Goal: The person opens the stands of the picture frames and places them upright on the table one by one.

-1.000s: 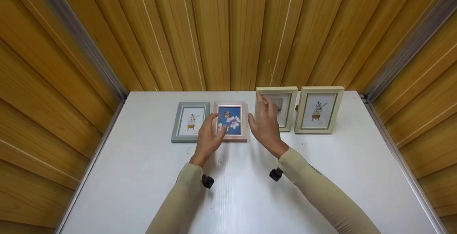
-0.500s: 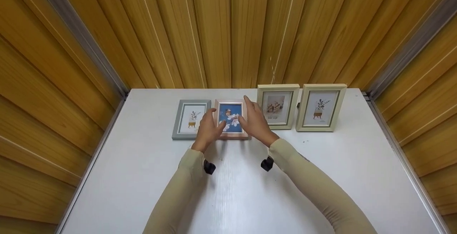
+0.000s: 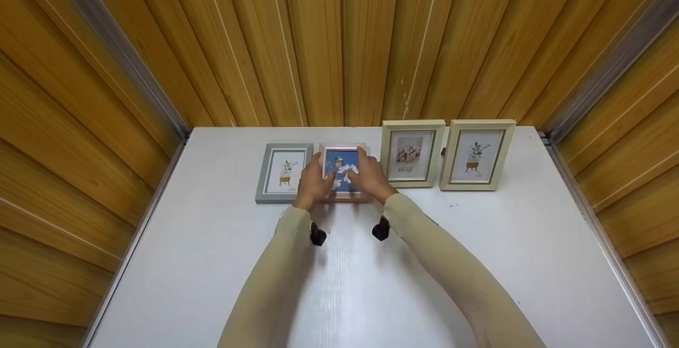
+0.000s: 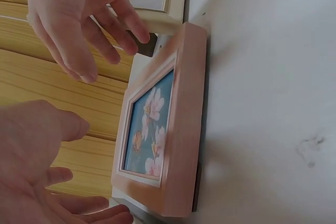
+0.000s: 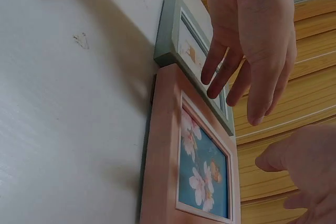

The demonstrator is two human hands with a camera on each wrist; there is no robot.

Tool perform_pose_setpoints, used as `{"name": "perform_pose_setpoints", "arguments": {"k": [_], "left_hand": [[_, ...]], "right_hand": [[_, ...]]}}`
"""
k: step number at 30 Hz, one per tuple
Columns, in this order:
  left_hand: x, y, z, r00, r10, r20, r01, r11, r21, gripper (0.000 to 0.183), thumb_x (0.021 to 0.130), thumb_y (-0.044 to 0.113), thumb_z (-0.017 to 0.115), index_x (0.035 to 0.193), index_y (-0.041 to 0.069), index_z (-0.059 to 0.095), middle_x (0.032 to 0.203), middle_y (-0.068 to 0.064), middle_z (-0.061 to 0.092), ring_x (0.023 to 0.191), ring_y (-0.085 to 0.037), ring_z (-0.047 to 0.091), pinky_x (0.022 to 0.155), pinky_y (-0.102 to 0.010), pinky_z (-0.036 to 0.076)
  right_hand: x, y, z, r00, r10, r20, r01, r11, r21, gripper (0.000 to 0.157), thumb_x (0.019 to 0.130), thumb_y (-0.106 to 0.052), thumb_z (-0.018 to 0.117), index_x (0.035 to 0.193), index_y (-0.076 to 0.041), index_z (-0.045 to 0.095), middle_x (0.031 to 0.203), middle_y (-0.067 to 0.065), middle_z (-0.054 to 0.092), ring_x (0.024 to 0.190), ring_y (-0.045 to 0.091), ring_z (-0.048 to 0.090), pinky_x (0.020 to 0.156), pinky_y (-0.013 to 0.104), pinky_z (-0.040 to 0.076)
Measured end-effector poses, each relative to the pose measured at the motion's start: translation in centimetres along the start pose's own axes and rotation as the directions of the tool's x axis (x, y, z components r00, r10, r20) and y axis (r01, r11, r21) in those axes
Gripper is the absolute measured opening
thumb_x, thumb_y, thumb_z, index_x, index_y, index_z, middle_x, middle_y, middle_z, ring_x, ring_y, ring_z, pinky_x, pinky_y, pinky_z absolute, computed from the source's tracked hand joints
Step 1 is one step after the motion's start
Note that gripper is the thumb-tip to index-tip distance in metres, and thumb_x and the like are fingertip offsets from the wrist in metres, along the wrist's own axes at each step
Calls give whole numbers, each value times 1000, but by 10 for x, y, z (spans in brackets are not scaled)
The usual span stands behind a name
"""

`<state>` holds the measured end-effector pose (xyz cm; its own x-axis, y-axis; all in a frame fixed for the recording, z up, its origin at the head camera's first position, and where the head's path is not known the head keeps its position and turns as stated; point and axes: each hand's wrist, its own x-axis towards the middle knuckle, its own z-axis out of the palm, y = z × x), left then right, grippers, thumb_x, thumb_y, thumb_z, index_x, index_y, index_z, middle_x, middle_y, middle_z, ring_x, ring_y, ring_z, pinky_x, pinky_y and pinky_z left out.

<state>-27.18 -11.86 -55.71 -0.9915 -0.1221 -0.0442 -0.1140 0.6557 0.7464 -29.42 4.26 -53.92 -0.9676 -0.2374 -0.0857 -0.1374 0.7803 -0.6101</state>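
Note:
A pink picture frame [image 3: 346,198] with a blue flower-and-butterfly picture stands leaning back on the white table. My left hand [image 3: 314,179] is at its left edge, over the gap to a grey-green picture frame [image 3: 263,175]. At the pink frame's right edge is my right hand [image 3: 373,177]. Both hands have spread, loosely bent fingers, with the thumbs in front of the picture. The left wrist view shows the left hand [image 4: 31,156] and, above it, the right hand [image 4: 79,19]; neither grips the frame. Whether fingertips touch its sides I cannot tell.
Two cream picture frames, one with a flower photo [image 3: 386,154] and one with a potted-plant print [image 3: 446,154], stand to the right. The white table [image 3: 339,284] ends at the back against yellow wood-look panels [image 3: 318,45]. Metal rails [image 3: 127,231] run along its sides.
My right hand has moved left from the near cream frame to the pink frame's right edge, uncovering the flower photo. The left hand has shifted slightly. The head view has tilted a little.

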Motion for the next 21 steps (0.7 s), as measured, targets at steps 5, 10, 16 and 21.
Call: {"name": "perform_pose_setpoints", "arguments": {"k": [5,10,16,21], "left_hand": [[3,-1,4,999,-35,10,35,999,29,69,101,19,65,159,3,31,148,-23,52,135,-37,52,114,-48,40],[6,-2,7,998,-58,23,57,997,46,68,102,17,63,160,4,30,152,-22,49,138,-36,50,116,-47,39],[7,-2,11,996,-85,37,81,993,83,68,103,17,62,161,6,29,152,-20,50,136,-35,52,114,-46,41],[6,-2,14,992,-114,53,108,988,107,69,103,19,62,162,8,28,150,-19,52,133,-35,55,112,-47,43]], "right_hand": [[2,-1,9,999,36,6,-36,999,-36,73,102,-20,62,161,-2,24,145,34,48,134,51,46,111,58,40],[5,-1,15,995,95,12,-93,993,-70,72,101,-19,64,160,-4,26,142,33,53,131,51,49,109,59,42],[5,3,24,990,143,-12,-143,982,-124,65,97,-13,61,156,-4,34,125,29,65,120,48,57,99,56,49],[2,4,32,992,127,-17,-128,978,-163,60,98,-11,57,154,-1,38,129,30,63,123,50,52,104,55,46]]}}
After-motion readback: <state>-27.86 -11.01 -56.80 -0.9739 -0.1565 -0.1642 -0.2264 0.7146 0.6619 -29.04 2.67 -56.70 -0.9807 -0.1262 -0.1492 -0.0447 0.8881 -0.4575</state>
